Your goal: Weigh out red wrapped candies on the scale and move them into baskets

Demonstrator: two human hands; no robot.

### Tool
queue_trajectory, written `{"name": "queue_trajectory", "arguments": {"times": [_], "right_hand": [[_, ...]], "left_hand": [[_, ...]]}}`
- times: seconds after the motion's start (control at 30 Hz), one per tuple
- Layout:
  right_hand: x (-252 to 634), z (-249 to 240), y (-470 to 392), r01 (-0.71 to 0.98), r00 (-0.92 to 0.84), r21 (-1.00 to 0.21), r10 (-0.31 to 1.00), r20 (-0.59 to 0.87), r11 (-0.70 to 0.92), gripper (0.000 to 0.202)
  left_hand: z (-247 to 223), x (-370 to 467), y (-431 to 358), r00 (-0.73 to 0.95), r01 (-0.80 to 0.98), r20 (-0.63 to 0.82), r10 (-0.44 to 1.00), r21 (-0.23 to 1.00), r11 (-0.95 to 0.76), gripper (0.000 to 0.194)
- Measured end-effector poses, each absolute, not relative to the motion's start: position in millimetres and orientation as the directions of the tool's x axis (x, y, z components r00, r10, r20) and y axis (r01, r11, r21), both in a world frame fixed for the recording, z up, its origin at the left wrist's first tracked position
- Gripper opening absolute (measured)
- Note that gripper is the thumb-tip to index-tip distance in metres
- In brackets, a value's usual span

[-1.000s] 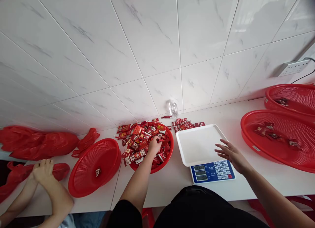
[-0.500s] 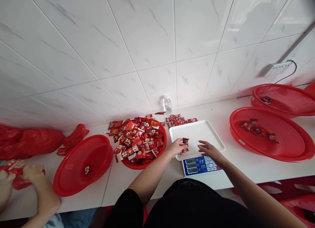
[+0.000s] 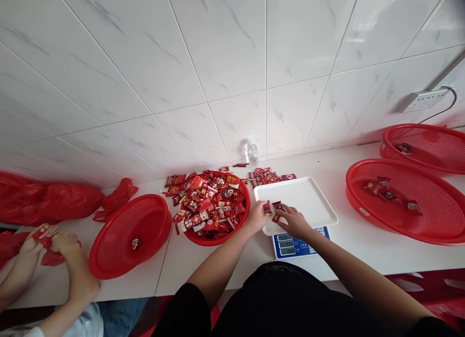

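Observation:
My left hand (image 3: pixel 258 216) holds a small red packet (image 3: pixel 267 207) over the left edge of the white tray (image 3: pixel 316 201). Close beside it, my right hand (image 3: pixel 292 220) has its fingers on another dark red packet (image 3: pixel 277 212). The tray sits on a blue-fronted scale (image 3: pixel 296 245), whose keypad is partly hidden by my right forearm. Left of the tray stands a red basket (image 3: pixel 248 201) heaped with red packets (image 3: pixel 210 206).
Loose packets (image 3: pixel 263 175) and a clear bottle (image 3: pixel 253 155) lie behind the tray. Red baskets stand at the left (image 3: pixel 125 249) and right (image 3: pixel 366 201), a few packets inside. At far left, another person's hands (image 3: pixel 65 242) hold red plastic.
My right hand has moved left from above the tray to the packets by my left hand, and its fingers have closed on one. The view has shifted slightly.

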State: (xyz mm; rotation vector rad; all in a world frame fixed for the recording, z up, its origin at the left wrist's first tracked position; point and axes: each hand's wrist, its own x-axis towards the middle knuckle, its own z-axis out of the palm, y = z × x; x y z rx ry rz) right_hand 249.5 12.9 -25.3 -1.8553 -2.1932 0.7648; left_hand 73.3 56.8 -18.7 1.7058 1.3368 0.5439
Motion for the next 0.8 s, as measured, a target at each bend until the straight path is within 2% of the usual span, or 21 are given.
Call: {"name": "queue_trajectory", "arguments": {"times": [0.13,0.2,0.27,0.37,0.43,0.5,0.63,0.8], "right_hand": [[246.2,-30.5,4.3,0.85,-0.268,-0.506,0.948,-0.172,0.149,0.04],[249.4,-34.9,-3.0,0.827,-0.247,-0.547,0.959,-0.142,0.132,0.04],[254.1,-38.4,-9.6,0.806,-0.205,-0.584,0.97,-0.132,0.091,0.042],[260.4,-40.4,-16.7,0.786,-0.165,-0.617,0.974,-0.157,0.033,0.041],[262.8,-39.6,-19.9,0.776,-0.157,-0.631,0.972,-0.177,0.01,0.04],[264.1,-37.6,-22.6,0.762,-0.152,-0.647,0.97,-0.189,-0.006,0.04],[267.4,-33.7,-26.9,0.735,-0.138,-0.677,0.971,-0.194,-0.031,0.04],[274.0,-31.8,-30.1,0.698,-0.106,-0.713,0.973,-0.205,-0.074,0.042]], "left_hand": [[-15.7,44.6,55.0,0.212,0.667,0.011,0.977,0.729,-0.153,0.034],[-13.7,21.3,58.0,0.129,0.755,0.068,0.989,0.64,-0.142,0.031],[-14.3,-1.8,64.3,0.063,0.838,-0.021,0.998,0.544,-0.041,0.033],[-20.3,-24.4,75.5,0.036,0.894,-0.25,0.968,0.441,0.081,0.045],[-24.6,-28.7,81.2,0.058,0.896,-0.307,0.95,0.435,0.085,0.052],[-26.3,-27.5,84.5,0.066,0.892,-0.303,0.951,0.445,0.08,0.053],[-19.0,-25.4,88.5,0.013,0.869,-0.289,0.957,0.477,0.132,0.033],[-1.6,-25.6,92.7,-0.082,0.781,-0.271,0.959,0.58,0.231,0.035]]}}
